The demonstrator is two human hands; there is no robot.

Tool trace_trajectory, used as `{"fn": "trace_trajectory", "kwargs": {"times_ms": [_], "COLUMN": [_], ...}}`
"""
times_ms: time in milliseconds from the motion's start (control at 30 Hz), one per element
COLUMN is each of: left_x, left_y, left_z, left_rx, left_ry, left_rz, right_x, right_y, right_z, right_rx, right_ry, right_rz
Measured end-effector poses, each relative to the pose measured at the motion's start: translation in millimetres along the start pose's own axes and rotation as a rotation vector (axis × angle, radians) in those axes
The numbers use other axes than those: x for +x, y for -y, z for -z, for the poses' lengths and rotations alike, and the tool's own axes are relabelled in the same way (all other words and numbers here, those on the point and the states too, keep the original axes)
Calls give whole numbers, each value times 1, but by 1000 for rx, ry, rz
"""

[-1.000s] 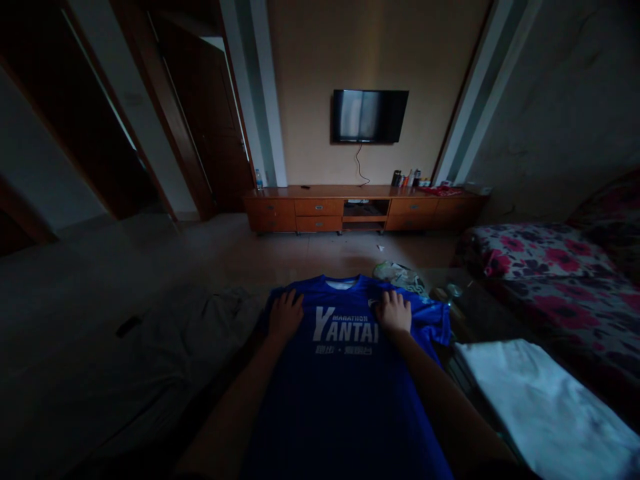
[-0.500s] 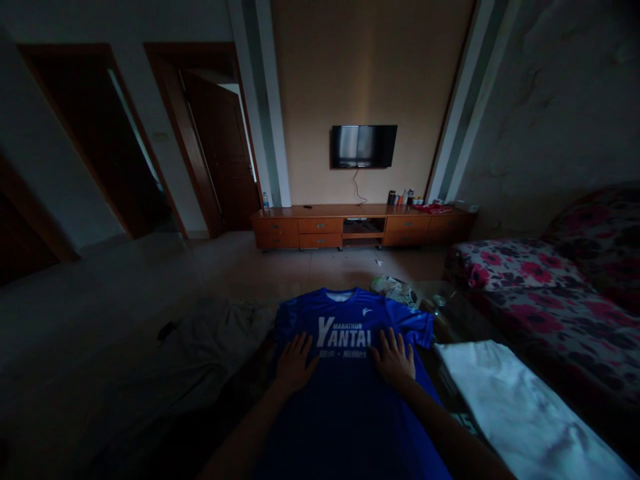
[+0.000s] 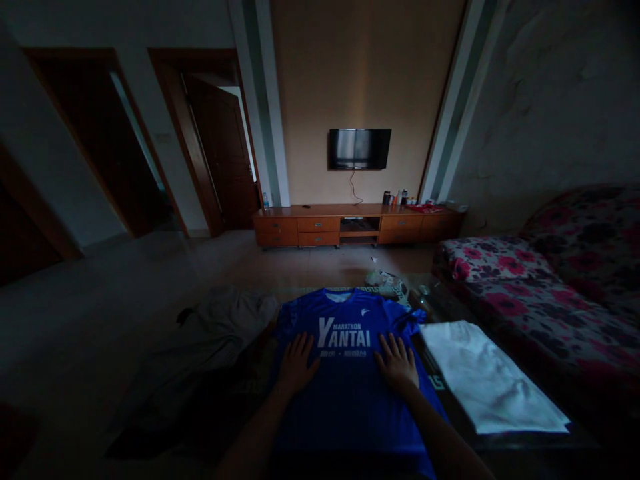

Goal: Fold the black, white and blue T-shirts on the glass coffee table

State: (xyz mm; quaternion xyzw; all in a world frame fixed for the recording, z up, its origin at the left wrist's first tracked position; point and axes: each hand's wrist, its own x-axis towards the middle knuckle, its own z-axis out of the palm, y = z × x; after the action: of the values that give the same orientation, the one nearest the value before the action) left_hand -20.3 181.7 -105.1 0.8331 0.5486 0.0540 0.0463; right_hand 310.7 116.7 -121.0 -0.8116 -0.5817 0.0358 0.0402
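Observation:
A blue T-shirt (image 3: pixel 345 393) with white "Marathon Yantai" lettering lies spread face up on a dark glass-like table (image 3: pixel 450 407), its collar pointing away from me. Flat on the left side of its chest rests my left hand (image 3: pixel 299 360), fingers spread. My right hand (image 3: pixel 399 360) lies open on the opposite side, just right of the lettering. Neither hand grasps the cloth. To the right is a folded white cloth (image 3: pixel 493 377). A heap of grey clothing (image 3: pixel 220 333) sits to the left, its darker lower part hard to make out.
Beyond the table stands a low wooden TV cabinet (image 3: pixel 320 227) with bottles and cans on top, under a wall-mounted television (image 3: pixel 359 149). A floral sofa (image 3: pixel 505 293) runs along the right. A crumpled plastic bag (image 3: pixel 385 280) lies past the shirt's collar.
The view has shifted slightly, bringing more of the white cloth and table edge into sight. Both hands stay flat on the shirt, and its right sleeve looks more bunched.

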Motion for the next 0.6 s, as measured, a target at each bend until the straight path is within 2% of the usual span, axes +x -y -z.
{"fn": "trace_trajectory", "kwargs": {"times_ms": [133, 267, 367, 467, 600], "left_x": [12, 37, 50, 59, 69], "left_y": [6, 26, 45, 61, 79], "left_z": [8, 29, 40, 40, 35], "left_rx": [-56, -2, 49, 31, -114], "left_ry": [21, -137, -175, -175, -237], "left_rz": [40, 129, 168, 179, 286], "right_x": [-3, -2, 0, 1, 2], "right_y": [0, 2, 1, 1, 1], "right_z": [1, 2, 1, 1, 2], "right_rx": [8, 25, 32, 38, 40], "right_ry": [-27, -27, -32, -39, -47], "right_rz": [1, -10, -8, -1, -7]}}
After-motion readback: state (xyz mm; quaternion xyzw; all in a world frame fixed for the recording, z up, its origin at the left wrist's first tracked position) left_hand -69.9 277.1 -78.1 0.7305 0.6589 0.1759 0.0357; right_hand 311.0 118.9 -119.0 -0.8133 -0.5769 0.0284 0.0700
